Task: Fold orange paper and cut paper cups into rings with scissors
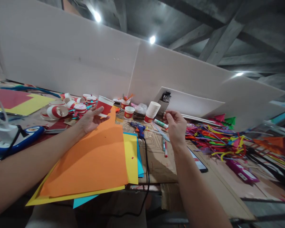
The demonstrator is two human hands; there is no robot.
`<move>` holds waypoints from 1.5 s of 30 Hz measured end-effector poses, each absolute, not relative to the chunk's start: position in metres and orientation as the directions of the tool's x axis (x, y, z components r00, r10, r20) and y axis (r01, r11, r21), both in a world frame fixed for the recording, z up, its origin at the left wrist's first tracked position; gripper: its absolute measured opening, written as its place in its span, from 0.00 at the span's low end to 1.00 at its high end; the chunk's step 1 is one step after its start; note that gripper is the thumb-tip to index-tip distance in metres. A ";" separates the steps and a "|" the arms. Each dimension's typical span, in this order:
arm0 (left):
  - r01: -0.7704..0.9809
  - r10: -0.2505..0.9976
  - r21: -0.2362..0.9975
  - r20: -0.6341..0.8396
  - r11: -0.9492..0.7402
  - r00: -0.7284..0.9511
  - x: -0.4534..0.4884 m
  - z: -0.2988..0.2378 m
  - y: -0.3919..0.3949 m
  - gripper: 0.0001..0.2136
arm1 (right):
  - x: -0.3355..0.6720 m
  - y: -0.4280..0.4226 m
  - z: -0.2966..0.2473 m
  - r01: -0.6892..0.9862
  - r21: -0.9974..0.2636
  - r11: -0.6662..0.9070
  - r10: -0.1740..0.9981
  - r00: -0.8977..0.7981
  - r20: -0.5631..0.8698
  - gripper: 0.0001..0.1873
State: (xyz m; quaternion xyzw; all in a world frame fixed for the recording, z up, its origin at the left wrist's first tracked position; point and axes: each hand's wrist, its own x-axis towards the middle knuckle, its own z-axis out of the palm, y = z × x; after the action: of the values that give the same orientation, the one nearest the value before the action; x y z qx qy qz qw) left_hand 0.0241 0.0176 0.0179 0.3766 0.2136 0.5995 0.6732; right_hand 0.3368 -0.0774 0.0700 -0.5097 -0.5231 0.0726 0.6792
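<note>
A red and white paper cup (104, 106) rests tilted in my left hand (90, 120), its fingers closed around the lower part. Below that hand lies a stack of coloured paper with an orange sheet (92, 161) on top. My right hand (176, 125) is raised over the table with thumb and fingers pinched together; whatever is between them, if anything, is too small to make out. Near it are a stack of paper cups (152, 111), a green and white marker (161, 123) and a dark bottle (164, 103). A blue glue gun (139, 129) lies between my hands.
Cut paper cups (57, 111) crowd the back left, behind a blue and white power strip (19, 139). Colourful pipe cleaners (211, 136) are heaped at right, near a phone (198, 161) and a purple box (242, 171). The glue gun's black cord (147, 164) hangs over the front edge.
</note>
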 end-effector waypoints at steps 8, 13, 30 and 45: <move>-0.544 0.947 0.837 0.127 0.057 0.295 0.023 0.013 0.013 0.13 | 0.326 -0.080 0.064 0.445 -0.766 0.464 0.635 0.436 0.637 0.11; -0.528 0.960 0.849 0.136 0.015 0.246 0.017 0.021 0.022 0.15 | 0.275 -0.087 0.043 0.619 -0.677 0.397 0.857 0.013 0.515 0.10; -0.690 0.969 0.680 0.185 -0.247 -0.164 -0.064 0.062 0.059 0.18 | 0.195 -0.137 0.049 0.650 -0.426 0.630 0.747 -0.658 0.101 0.35; -0.643 0.961 0.726 0.270 -0.243 -0.058 -0.045 0.045 0.059 0.14 | 0.175 -0.112 0.032 0.688 -0.323 0.650 0.760 -0.601 0.249 0.17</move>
State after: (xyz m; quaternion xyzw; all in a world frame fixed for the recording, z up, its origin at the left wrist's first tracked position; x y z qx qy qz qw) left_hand -0.0452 0.0591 0.0447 0.3717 0.2139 0.6953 0.5768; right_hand 0.1749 -0.1123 0.0324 -0.4069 -0.8893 0.0975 0.1845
